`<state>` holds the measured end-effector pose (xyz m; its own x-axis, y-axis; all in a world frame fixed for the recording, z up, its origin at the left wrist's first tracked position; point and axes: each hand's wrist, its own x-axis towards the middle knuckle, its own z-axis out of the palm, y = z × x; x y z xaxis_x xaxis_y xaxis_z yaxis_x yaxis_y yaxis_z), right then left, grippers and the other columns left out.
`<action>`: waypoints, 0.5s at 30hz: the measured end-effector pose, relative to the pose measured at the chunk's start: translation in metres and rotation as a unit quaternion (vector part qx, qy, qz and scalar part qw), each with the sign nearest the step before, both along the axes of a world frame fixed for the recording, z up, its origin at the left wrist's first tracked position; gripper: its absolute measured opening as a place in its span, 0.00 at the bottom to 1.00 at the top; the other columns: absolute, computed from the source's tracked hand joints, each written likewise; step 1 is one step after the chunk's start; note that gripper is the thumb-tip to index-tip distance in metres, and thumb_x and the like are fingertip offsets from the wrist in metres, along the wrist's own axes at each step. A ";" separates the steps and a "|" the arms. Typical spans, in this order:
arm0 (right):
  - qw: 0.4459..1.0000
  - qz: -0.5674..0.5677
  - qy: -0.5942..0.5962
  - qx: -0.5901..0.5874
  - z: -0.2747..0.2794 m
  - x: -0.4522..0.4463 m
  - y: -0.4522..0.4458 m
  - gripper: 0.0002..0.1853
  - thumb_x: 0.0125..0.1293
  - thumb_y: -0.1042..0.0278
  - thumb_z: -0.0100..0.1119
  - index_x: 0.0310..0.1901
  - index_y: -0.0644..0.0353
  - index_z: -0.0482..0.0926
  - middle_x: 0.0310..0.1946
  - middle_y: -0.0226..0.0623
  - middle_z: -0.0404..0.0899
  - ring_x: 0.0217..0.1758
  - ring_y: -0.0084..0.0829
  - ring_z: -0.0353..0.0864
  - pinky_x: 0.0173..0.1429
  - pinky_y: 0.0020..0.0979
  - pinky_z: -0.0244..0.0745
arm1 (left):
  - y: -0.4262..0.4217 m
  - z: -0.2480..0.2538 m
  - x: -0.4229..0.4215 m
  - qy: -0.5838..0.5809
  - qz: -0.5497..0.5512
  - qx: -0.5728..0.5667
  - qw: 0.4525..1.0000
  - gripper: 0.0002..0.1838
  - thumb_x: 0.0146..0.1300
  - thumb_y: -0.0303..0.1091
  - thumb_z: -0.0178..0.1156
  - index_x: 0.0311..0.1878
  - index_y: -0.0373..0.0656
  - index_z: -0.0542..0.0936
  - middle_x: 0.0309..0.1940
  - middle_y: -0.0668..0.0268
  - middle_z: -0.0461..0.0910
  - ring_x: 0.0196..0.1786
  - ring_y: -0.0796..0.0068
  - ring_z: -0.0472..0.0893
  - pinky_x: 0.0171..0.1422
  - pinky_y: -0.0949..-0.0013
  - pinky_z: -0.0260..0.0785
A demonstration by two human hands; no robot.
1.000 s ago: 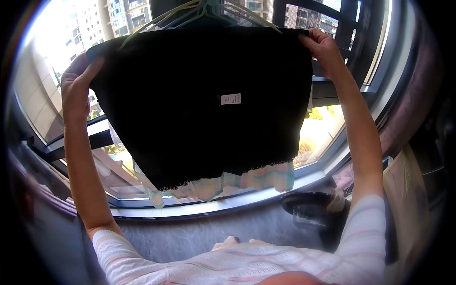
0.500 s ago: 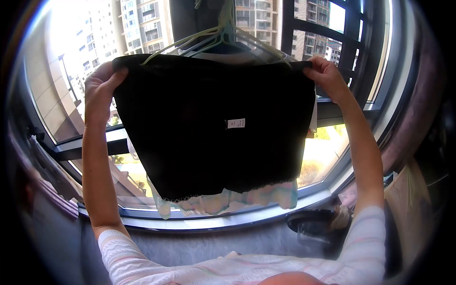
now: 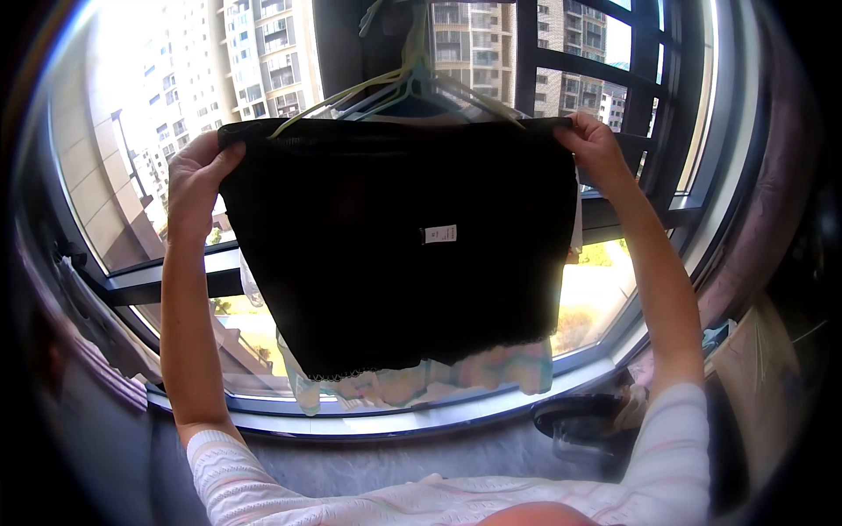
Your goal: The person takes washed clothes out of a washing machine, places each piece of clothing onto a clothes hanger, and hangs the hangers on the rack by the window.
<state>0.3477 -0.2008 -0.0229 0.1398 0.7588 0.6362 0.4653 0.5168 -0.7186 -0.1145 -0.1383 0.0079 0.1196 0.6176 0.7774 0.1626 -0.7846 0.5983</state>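
Stretched wide between my hands is a black garment (image 3: 377, 263) that looks like shorts, with a scalloped hem and a small white label (image 3: 440, 234). My left hand (image 3: 200, 180) pinches the left end of its waistband, thumb towards me. The right end is gripped by my right hand (image 3: 595, 147). Pale yellow-green hangers (image 3: 355, 89) hang together just above the waistband; the tips of one overlap its top edge. A pastel checked cloth (image 3: 465, 373) shows below the hem, behind the black garment.
A large window (image 3: 96, 184) with dark frames stands ahead, with tall buildings (image 3: 272, 57) outside. A dark round object (image 3: 574, 416) is low on the right. Striped cloth (image 3: 110, 373) lies at the left, and a pinkish curtain (image 3: 759, 219) hangs at the right.
The black garment and the hangers sit slightly lower in view. My hands have come a little closer together, and the waistband is still held at both ends.
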 end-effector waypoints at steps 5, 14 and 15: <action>0.995 -0.050 -0.044 0.075 -0.005 0.003 0.014 0.07 0.57 0.69 0.59 0.34 0.63 0.76 0.26 0.26 0.76 0.28 0.14 0.69 0.35 0.19 0.66 | 0.007 -0.003 -0.007 0.008 -0.014 -0.025 1.000 0.09 0.56 0.27 0.59 0.41 0.37 0.79 0.32 0.67 0.80 0.35 0.82 0.77 0.44 0.80 0.67; 0.982 -0.123 -0.113 0.086 -0.003 -0.009 0.000 0.14 0.55 0.70 0.59 0.44 0.61 0.75 0.29 0.30 0.77 0.29 0.18 0.75 0.37 0.20 0.72 | 0.004 -0.008 0.001 0.007 -0.030 -0.025 0.999 0.11 0.55 0.25 0.58 0.43 0.39 0.78 0.34 0.68 0.80 0.38 0.82 0.77 0.47 0.80 0.67; 0.981 -0.127 -0.117 0.086 -0.002 -0.009 0.000 0.15 0.55 0.70 0.59 0.45 0.61 0.75 0.29 0.30 0.78 0.29 0.18 0.75 0.37 0.20 0.73 | 0.004 -0.008 0.001 0.010 -0.028 -0.022 0.999 0.12 0.55 0.25 0.58 0.44 0.39 0.78 0.34 0.68 0.80 0.38 0.82 0.77 0.47 0.80 0.67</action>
